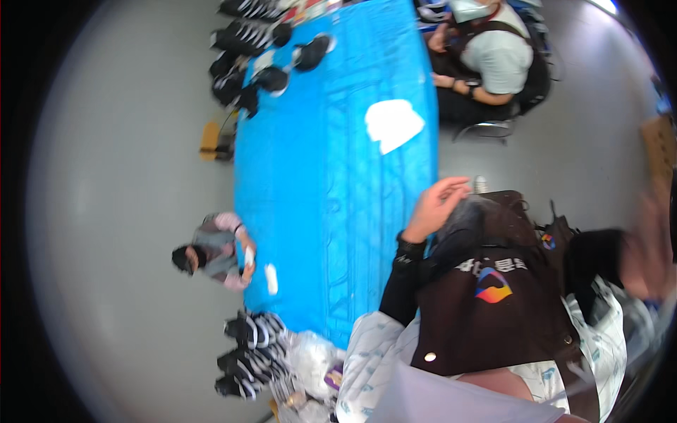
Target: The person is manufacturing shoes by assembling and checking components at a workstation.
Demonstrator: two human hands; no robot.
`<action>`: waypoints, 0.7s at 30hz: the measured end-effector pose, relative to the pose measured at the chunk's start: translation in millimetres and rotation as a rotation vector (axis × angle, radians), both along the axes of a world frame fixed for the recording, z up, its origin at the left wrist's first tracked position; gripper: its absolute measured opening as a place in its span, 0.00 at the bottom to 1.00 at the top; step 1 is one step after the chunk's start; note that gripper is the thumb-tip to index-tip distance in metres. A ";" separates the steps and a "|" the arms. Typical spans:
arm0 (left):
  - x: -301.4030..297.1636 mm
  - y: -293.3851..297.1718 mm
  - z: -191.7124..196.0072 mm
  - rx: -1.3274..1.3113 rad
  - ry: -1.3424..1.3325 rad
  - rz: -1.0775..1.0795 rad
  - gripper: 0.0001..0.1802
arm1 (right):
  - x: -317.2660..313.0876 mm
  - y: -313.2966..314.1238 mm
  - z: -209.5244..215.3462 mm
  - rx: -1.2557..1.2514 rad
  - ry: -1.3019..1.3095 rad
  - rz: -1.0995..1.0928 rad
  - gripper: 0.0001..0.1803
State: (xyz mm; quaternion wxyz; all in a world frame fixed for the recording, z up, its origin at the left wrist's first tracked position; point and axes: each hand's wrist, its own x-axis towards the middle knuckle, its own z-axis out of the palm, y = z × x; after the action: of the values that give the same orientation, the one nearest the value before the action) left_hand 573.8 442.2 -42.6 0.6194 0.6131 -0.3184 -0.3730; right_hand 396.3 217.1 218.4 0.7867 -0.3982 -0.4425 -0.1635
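Observation:
My left hand (438, 210) hovers by the right edge of the blue-covered table (296, 176), palm down and fingers loosely stretched, with nothing seen in it. Below it, over my brown apron (451, 317), is a dark, partly see-through patch whose kind I cannot make out. Farther up the table lies a small pile of white sheets (393, 124), the thing nearest this hand on the tabletop. Out to the far right is my right hand (645, 247), smeared by motion; its fingers cannot be read. Clear plastic (638, 328) shows blurred just under it.
Black-and-white shoes (243, 39) crowd the table's far left end, with more shoes (254, 352) and clear plastic bags (310, 352) at the near end. Across the table a person (218, 250) handles something white beside a white strip (271, 279). Another person (493, 63) sits at the upper right.

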 end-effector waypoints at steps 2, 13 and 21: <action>-1.3 8.8 -8.3 0.071 0.078 -0.009 0.17 | 24.0 18.7 -8.0 -0.103 0.415 -0.301 0.10; -36.1 22.5 67.9 -0.175 0.052 0.062 0.33 | 53.5 79.8 -82.3 -1.049 0.039 -0.715 0.40; -39.7 23.7 106.7 0.240 -1.169 0.331 0.33 | 39.7 68.3 -107.5 -1.227 0.236 -1.153 0.44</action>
State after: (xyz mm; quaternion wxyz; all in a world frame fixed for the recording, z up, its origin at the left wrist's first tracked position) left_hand 534.1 465.9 64.1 0.3186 0.8227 -0.4616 0.0924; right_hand 436.0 285.4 110.9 0.2662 -0.9318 -0.0958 -0.2273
